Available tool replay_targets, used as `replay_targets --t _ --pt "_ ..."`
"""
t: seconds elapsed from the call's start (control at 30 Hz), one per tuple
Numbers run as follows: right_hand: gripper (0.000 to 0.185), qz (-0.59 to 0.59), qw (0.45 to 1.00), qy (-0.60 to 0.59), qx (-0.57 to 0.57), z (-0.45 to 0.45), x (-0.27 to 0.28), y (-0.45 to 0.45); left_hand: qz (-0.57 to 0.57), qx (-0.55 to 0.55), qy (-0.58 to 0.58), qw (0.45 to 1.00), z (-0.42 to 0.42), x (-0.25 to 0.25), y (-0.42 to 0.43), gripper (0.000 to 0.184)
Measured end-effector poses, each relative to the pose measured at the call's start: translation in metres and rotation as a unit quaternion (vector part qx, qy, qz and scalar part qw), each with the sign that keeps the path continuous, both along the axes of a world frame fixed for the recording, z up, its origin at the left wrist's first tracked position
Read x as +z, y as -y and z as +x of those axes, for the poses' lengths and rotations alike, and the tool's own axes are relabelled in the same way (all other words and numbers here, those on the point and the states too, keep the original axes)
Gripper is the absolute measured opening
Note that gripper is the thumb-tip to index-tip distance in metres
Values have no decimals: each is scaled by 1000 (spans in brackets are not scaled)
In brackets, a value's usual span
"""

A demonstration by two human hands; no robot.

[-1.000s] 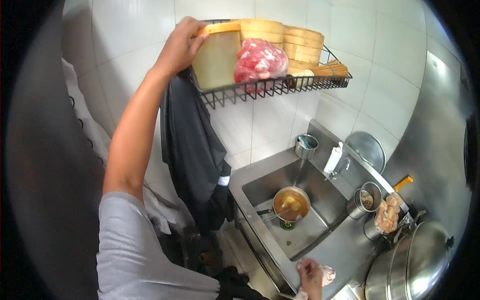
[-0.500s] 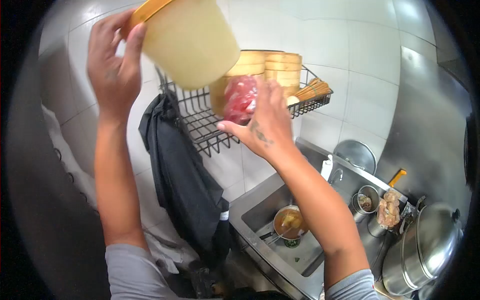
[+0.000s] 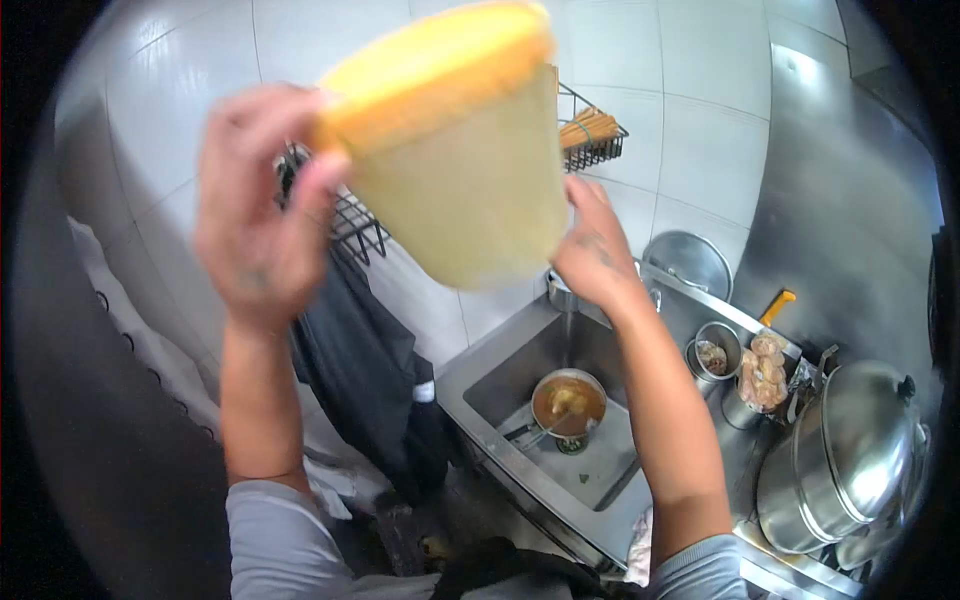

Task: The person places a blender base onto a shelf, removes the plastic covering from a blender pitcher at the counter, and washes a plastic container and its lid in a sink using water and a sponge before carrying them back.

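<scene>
My left hand (image 3: 265, 215), blurred by motion, grips a cloudy plastic tub (image 3: 470, 200) by the edge of its yellow-orange lid (image 3: 440, 65). The tub is raised in front of the wall and tilted. To its right is my right hand (image 3: 598, 245), fingers pointing up beside the tub's side wall. Most of those fingers are hidden, so whether they touch the tub or hold anything cannot be seen. Behind the tub, a black wire rack (image 3: 598, 150) is largely covered. Thin wooden sticks (image 3: 588, 128) lie at its right end.
Below is a steel sink (image 3: 500, 395) with a pot of brownish liquid (image 3: 568, 402) in it. On the right counter stand a metal cup (image 3: 718, 350), a container heaped with pale food pieces (image 3: 763, 372) and a large lidded steamer pot (image 3: 840, 460). Black cloth (image 3: 365, 370) hangs at left.
The tub has moved right and down, and its lid now shows. My right hand has moved lower right. The red meat-like bag and bamboo steamers seen earlier are now out of sight.
</scene>
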State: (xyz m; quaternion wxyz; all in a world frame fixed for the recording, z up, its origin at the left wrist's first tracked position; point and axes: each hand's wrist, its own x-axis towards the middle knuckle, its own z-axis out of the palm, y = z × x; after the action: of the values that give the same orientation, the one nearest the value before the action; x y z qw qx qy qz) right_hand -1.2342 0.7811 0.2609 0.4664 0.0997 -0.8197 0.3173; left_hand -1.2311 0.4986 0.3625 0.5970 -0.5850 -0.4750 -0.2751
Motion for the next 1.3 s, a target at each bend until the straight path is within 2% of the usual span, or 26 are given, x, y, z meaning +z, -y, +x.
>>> replay_targets --t 0.03,0.07,0.1,0.13,0.17,0.2,0.23,0.37,0.43,0.47,0.53,0.57,0.6,0.67,0.7,0.73,0.8,0.87,0.93,1.0,1.03,1.13,1.17,1.2,1.27,1.3 --pt "55 -87 995 33 19 31 -21 -3 -22 48 -13 999 10 -20 -8 28" --pt "55 -184 974 50 120 47 -56 -13 -45 93 -29 994 19 -43 -17 31" --pt "56 -281 933 66 214 64 -97 -23 -68 74 13 995 24 -73 -28 31" --pt "59 -435 838 155 290 97 -135 -30 -96 52 59 992 25 -110 -39 32" --pt "65 -497 732 201 420 124 -163 -38 -122 6 93 988 22 -151 -52 31" --pt "70 -580 654 186 449 145 -193 -38 -147 -42 123 981 17 -193 -67 31" --pt "76 -639 617 160 430 161 -230 -41 -172 -54 162 970 17 -236 -83 30" --pt "82 -748 580 154 283 223 -349 -51 -282 -89 273 915 35 -375 -135 30" --pt "77 -705 661 255 33 235 -396 -55 -331 -62 356 872 34 -415 -152 30" --pt "77 -710 655 258 26 235 -408 -61 -337 -66 362 867 26 -426 -160 30" --pt "63 -532 770 330 -122 231 -423 -71 -345 -25 387 855 1 -442 -178 28" --pt "49 -555 768 302 -100 223 -407 -77 -356 -19 437 826 -14 -447 -188 28" --pt "49 -558 764 307 -104 212 -406 -88 -359 -22 443 821 -30 -458 -201 28" --pt "45 -578 759 295 -52 184 -407 -112 -289 -70 551 780 -67 -488 -228 28" --pt "37 -598 748 281 -60 163 -400 -122 -321 -48 617 717 -83 -501 -238 27" --pt "37 -601 747 278 -63 140 -402 -137 -326 -50 615 716 -101 -517 -252 27" --pt "35 -629 726 273 -60 89 -414 -166 -393 50 600 695 -129 -557 -272 24" --pt "35 -645 715 259 -72 27 -430 -196 -420 43 588 690 -145 -590 -292 22" --pt "36 -649 709 266 -74 -36 -446 -228 -560 32 588 583 -148 -612 -315 23" --pt "39 -669 704 232 -59 -96 -470 -255 -616 9 577 536 -146 -655 -329 24" --pt "37 -721 661 199 -52 -125 -484 -271 -626 -42 538 563 -147 -674 -334 21" --pt "30 -821 562 98 -7 -186 -507 -311 -663 -68 539 516 -149 -722 -346 17" --pt "28 -843 530 63 69 -201 -523 -332 -662 -58 519 537 -149 -734 -349 12" --pt "26 -857 493 28 145 -210 -541 -346 -667 -58 524 527 -152 -737 -353 12" --pt "24 -867 484 -2 119 -216 -540 -354 -603 -89 685 399 -161 -735 -363 9" --pt "21 -870 483 -36 96 -216 -539 -358 -607 -102 543 571 -170 -736 -359 22"
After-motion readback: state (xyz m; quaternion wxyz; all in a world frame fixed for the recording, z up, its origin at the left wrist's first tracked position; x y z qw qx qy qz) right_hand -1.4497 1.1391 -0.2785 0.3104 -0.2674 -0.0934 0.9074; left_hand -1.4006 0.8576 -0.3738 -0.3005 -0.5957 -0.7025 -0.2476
